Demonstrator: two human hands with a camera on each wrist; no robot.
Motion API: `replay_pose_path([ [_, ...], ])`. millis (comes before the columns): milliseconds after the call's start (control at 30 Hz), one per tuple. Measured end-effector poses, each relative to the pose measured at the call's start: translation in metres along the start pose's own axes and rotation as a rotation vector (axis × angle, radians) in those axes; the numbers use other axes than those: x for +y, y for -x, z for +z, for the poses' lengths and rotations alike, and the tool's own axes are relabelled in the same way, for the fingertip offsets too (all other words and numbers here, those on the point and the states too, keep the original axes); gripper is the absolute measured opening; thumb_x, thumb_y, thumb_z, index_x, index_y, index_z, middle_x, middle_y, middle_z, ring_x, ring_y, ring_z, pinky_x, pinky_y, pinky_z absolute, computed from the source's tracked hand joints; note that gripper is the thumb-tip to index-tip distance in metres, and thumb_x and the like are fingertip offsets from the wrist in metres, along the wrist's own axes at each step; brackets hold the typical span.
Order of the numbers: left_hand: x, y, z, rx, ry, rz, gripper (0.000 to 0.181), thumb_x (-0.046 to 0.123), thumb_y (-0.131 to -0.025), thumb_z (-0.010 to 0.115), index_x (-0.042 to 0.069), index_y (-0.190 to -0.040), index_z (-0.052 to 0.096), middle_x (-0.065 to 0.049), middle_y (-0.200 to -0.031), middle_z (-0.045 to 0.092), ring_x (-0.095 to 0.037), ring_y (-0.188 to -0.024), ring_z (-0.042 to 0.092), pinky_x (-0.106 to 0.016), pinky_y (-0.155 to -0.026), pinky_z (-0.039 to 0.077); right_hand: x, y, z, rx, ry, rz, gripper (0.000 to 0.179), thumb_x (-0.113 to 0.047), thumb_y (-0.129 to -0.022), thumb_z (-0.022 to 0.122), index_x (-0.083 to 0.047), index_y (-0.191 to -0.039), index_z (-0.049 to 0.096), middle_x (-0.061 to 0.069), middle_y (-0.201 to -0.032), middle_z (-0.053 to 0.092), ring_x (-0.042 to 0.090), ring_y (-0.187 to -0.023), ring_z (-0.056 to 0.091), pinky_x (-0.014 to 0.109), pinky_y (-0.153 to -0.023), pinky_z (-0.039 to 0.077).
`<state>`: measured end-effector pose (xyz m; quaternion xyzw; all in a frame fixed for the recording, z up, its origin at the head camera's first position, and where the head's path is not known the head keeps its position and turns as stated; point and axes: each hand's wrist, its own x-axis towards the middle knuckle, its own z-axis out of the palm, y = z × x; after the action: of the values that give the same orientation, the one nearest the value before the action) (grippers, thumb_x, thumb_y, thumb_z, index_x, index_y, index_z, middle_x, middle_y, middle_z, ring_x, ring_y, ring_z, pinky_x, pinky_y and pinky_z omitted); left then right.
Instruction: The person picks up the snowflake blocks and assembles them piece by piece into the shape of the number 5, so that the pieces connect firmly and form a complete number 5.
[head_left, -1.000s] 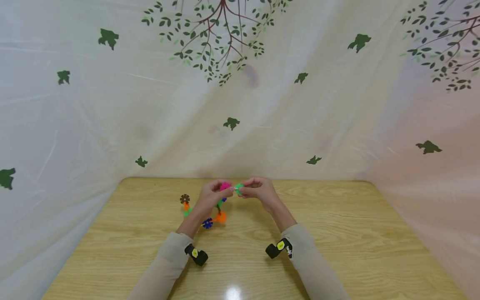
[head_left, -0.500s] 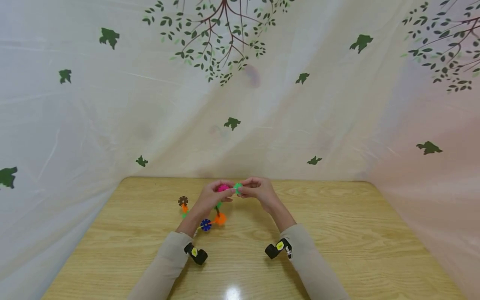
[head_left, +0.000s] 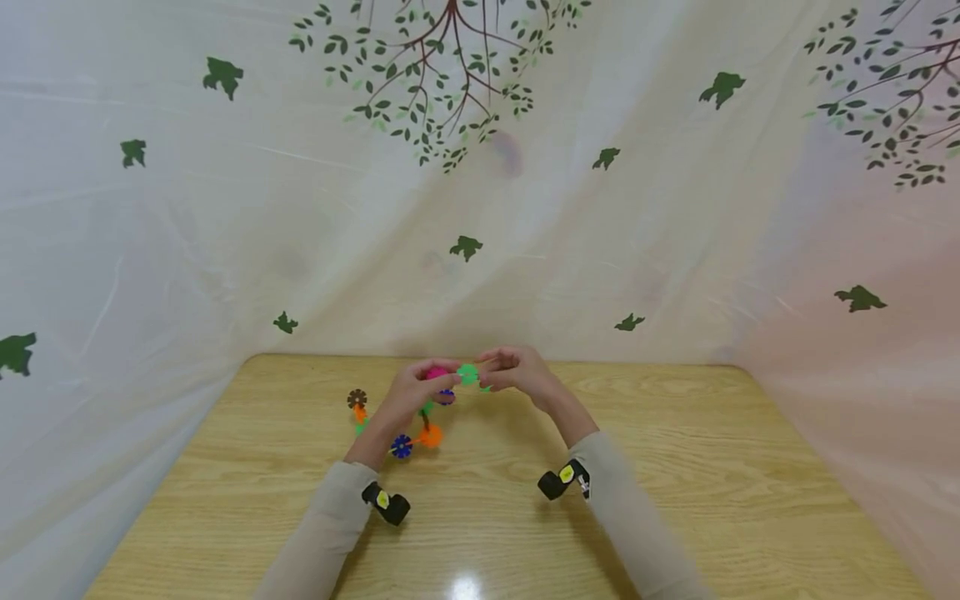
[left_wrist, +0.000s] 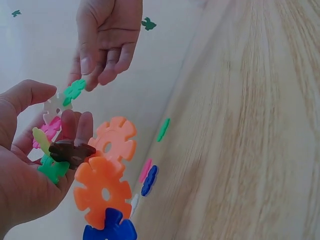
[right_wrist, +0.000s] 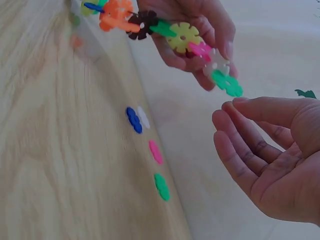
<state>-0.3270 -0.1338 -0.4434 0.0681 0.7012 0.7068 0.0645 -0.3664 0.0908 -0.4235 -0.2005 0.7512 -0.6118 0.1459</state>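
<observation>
My left hand (head_left: 408, 392) pinches a chain of slotted plastic flower discs by a white disc (right_wrist: 216, 64) near its end. A green disc (right_wrist: 226, 83) is joined to that white one and forms the tip. Behind it run a pink disc (right_wrist: 201, 50), a yellow disc (right_wrist: 183, 37), a dark brown disc (right_wrist: 142, 25) and orange discs (left_wrist: 104, 187). The chain hangs past my left palm, with a brown disc (head_left: 357, 398) at the far side. My right hand (head_left: 522, 375) is just beside the green tip, apart from it, fingers loosely bent and holding nothing.
Loose discs lie near the wooden table's (head_left: 675, 483) far edge: a blue disc (right_wrist: 133, 120), a white disc (right_wrist: 144, 117), a pink disc (right_wrist: 155, 151) and a green disc (right_wrist: 161, 187). A pale printed curtain (head_left: 375, 275) hangs behind the table.
My right hand has let go of the green disc and drawn slightly away. My left hand has shifted a little left with the chain, and the green disc now shows its face.
</observation>
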Motion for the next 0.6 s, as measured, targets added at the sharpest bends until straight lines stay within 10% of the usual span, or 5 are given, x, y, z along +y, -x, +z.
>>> replay_pose_path([
  [267,0.000,-0.001,-0.005,0.004,-0.016,-0.002,0.033,0.012,-0.094,0.071,0.002,-0.125,0.069,-0.009,-0.119,0.069,-0.040,-0.113,0.065,-0.051,-0.096,0.057,-0.002,-0.007,-0.014,-0.028,0.165,0.038,0.036,-0.002,-0.091,0.070,0.006,-0.126,0.066,0.020,-0.107,0.075,0.010,-0.085,0.070,0.059,-0.095,0.055],
  [600,-0.002,-0.001,-0.007,-0.009,-0.039,0.015,0.032,0.010,-0.095,0.070,-0.001,-0.125,0.068,-0.014,-0.125,0.067,-0.031,-0.107,0.068,-0.050,-0.097,0.057,0.025,-0.020,-0.020,-0.035,0.309,0.010,0.033,0.007,-0.085,0.071,0.014,-0.117,0.067,0.018,-0.091,0.074,0.011,-0.075,0.064,0.027,-0.069,0.054],
])
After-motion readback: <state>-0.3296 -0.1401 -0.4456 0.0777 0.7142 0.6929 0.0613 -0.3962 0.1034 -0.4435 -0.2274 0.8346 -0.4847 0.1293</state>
